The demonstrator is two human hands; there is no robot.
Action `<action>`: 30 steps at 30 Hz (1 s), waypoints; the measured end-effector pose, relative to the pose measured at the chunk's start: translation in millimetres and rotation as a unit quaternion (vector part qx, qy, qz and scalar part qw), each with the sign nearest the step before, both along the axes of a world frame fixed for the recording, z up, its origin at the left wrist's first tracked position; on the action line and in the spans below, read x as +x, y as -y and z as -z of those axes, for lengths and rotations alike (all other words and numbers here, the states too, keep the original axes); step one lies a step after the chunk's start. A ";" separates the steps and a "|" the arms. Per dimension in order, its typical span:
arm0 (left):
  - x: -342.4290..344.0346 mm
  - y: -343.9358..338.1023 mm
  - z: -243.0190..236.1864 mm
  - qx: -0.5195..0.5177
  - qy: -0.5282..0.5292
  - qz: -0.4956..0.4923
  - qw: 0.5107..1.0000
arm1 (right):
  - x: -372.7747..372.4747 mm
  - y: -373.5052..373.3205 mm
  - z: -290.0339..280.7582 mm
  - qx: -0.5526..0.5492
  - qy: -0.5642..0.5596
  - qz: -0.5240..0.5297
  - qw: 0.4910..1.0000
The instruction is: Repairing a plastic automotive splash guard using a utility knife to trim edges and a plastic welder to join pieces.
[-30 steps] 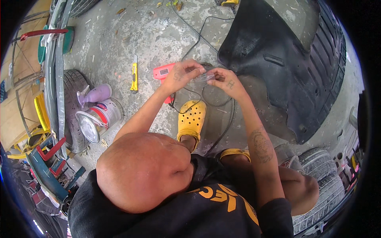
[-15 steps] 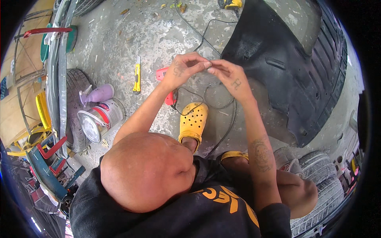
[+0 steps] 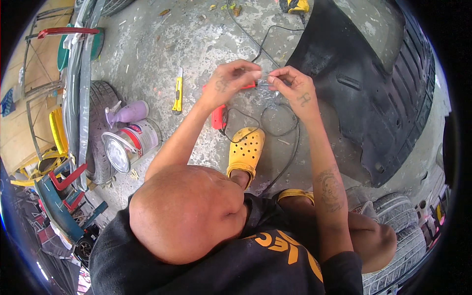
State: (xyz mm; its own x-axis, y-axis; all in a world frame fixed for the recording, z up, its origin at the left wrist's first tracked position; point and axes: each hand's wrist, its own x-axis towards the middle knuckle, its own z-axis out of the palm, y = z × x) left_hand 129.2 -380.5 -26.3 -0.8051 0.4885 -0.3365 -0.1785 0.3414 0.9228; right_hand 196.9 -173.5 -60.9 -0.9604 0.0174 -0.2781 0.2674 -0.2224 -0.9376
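Note:
My left hand [image 3: 230, 82] hovers above a red corded tool [image 3: 219, 117], its thumb and forefinger curved with a small gap between the tips. My right hand [image 3: 296, 92] is closed in a pinch, thumb against fingertips; whatever sits between them is too small to make out. The two hands face each other, slightly apart. Below the fingertips lies a crumpled clear plastic bag [image 3: 268, 86] on the floor. A black molded plastic panel [image 3: 339, 69] with ribs and slots lies right of my right hand.
A yellow utility knife [image 3: 178, 93], blade out, lies on the concrete floor. A purple spray bottle [image 3: 129, 114], a paint can [image 3: 142, 140] and a tire [image 3: 100, 110] stand at left. Black cable [image 3: 290, 155] loops beside my yellow clog [image 3: 246, 152]. More tires [image 3: 400, 246] are at right.
The hands, whose fingertips met before, have separated. The plastic bag and part of the red tool now show between and below them. The whole view has shifted slightly.

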 end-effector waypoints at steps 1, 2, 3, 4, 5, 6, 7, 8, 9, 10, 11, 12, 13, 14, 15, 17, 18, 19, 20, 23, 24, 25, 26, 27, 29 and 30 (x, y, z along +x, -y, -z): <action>1.1 10.4 6.7 -0.025 -0.035 -0.028 0.999 | 4.0 0.3 5.9 0.002 0.000 0.001 1.000; 3.5 32.3 19.6 -0.105 -0.040 -0.064 0.992 | 8.0 -0.5 13.1 0.097 -0.042 -0.006 0.994; 6.3 61.7 34.5 -0.188 -0.047 -0.101 0.976 | 7.5 1.2 15.4 0.188 -0.087 -0.014 0.978; 15.1 89.9 47.3 -0.254 -0.073 -0.113 0.958 | 7.4 3.9 13.5 0.185 -0.093 -0.015 0.978; 28.8 108.9 57.5 -0.316 -0.096 -0.123 0.936 | 11.7 6.4 10.8 0.187 -0.064 -0.042 0.979; 41.4 110.6 66.0 -0.313 -0.098 -0.123 0.937 | 14.4 5.0 8.2 0.193 -0.033 -0.068 0.978; 55.5 109.8 73.1 -0.292 -0.027 -0.153 0.944 | 16.0 3.4 9.1 0.204 -0.033 -0.066 0.976; 64.9 107.1 75.1 -0.272 0.046 -0.182 0.944 | 17.5 1.8 11.5 0.204 -0.032 -0.066 0.976; 67.3 102.3 79.0 -0.271 0.047 -0.181 0.944 | 16.4 -1.3 13.6 0.165 -0.031 -0.045 0.985; 67.6 96.0 83.3 -0.252 0.054 -0.159 0.953 | 15.1 -3.7 15.2 0.126 -0.032 -0.024 0.991; 67.4 94.3 85.8 -0.233 0.059 -0.137 0.961 | 10.9 -3.2 10.7 0.126 -0.033 -0.024 0.991; 68.2 99.8 89.0 -0.233 0.057 -0.138 0.961 | 5.9 -4.6 5.0 0.110 -0.023 -0.020 0.993; 68.4 108.3 92.0 -0.237 0.062 -0.133 0.960 | 0.1 -6.1 -1.6 0.094 -0.014 -0.016 0.995; 66.3 109.5 91.6 -0.239 0.068 -0.126 0.960 | -4.2 -10.9 -4.6 0.098 -0.017 -0.014 0.995; 64.4 109.6 91.0 -0.236 0.064 -0.125 0.962 | -9.6 -16.0 -7.7 0.103 -0.028 -0.018 0.994; 62.6 111.7 86.8 -0.055 0.133 -0.233 0.962 | -23.3 -28.8 -13.0 0.113 -0.048 -0.027 0.992; 58.9 107.5 72.2 -0.052 0.167 -0.238 0.955 | -27.6 -38.0 -22.2 0.117 -0.052 -0.033 0.991; 53.9 104.7 56.0 -0.049 0.201 -0.243 0.948 | -31.1 -46.7 -32.1 0.129 -0.051 -0.040 0.990; 49.3 114.3 41.9 -0.053 0.192 -0.249 0.948 | -39.3 -49.3 -44.1 0.132 -0.057 -0.051 0.988; 31.5 130.7 11.6 -0.064 0.074 -0.274 0.957 | -56.4 -76.5 -69.6 0.192 -0.085 -0.108 0.972; 28.1 134.6 2.2 -0.066 0.037 -0.275 0.958 | -60.6 -84.9 -81.4 0.213 -0.078 -0.127 0.966; 25.0 134.4 -4.1 -0.030 -0.040 -0.306 0.951 | -63.5 -94.5 -92.0 0.239 -0.072 -0.148 0.957; 21.0 135.1 -17.6 0.002 -0.123 -0.335 0.934 | -68.2 -105.1 -102.9 0.244 -0.089 -0.167 0.951; 19.7 132.2 -39.6 0.040 -0.181 -0.366 0.912 | -71.6 -115.6 -111.3 0.246 -0.089 -0.193 0.946; 7.3 129.9 -97.0 0.148 -0.237 -0.369 0.886 | -73.5 -129.4 -152.6 0.258 -0.081 -0.222 0.937; -1.0 129.7 -112.1 0.216 -0.225 -0.340 0.887 | -66.3 -137.6 -163.9 0.263 -0.084 -0.218 0.936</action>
